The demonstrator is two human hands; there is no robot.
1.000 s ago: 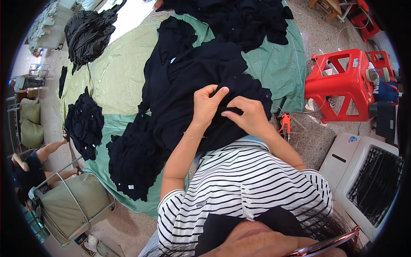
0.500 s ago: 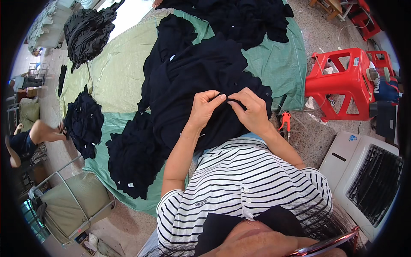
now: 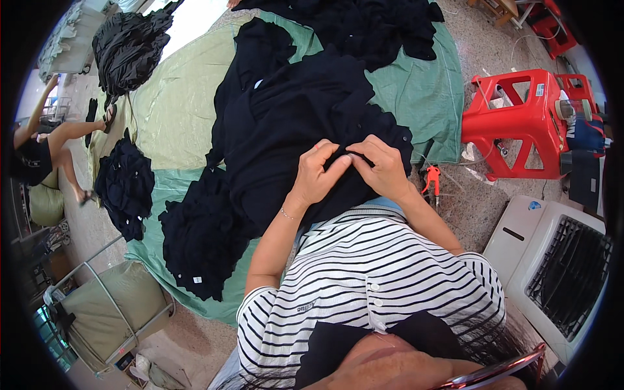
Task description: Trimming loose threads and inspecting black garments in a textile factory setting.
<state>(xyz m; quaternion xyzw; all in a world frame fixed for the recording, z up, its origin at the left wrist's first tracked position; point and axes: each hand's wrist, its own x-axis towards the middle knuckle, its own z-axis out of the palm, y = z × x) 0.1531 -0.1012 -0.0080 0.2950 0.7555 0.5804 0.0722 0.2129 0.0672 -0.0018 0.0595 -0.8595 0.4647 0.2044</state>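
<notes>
Head view shows the person bent over a black garment (image 3: pixel 286 123) spread across a green sheet (image 3: pixel 416 97) on the floor. The left hand (image 3: pixel 318 175) and the right hand (image 3: pixel 383 168) meet at the near edge of the cloth, just in front of the striped shirt (image 3: pixel 370 286), fingertips almost touching. Each hand pinches a small fold of the dark fabric between thumb and forefinger, a narrow, tight grip on the garment itself.

From where I stand, the risk looks to be in that tiny pinch: black on black hides seams and threads, so a finger could easily catch the wrong layer or let the fold slide out. A hard tug might also drag the whole piece toward the heap of black clothes (image 3: pixel 201 240) beside it and muddle the two. Orange snips (image 3: pixel 431 178) lie on the bare floor just right of the right wrist, near the red stool (image 3: pixel 520 123), where a shifting forearm could knock them.
</notes>
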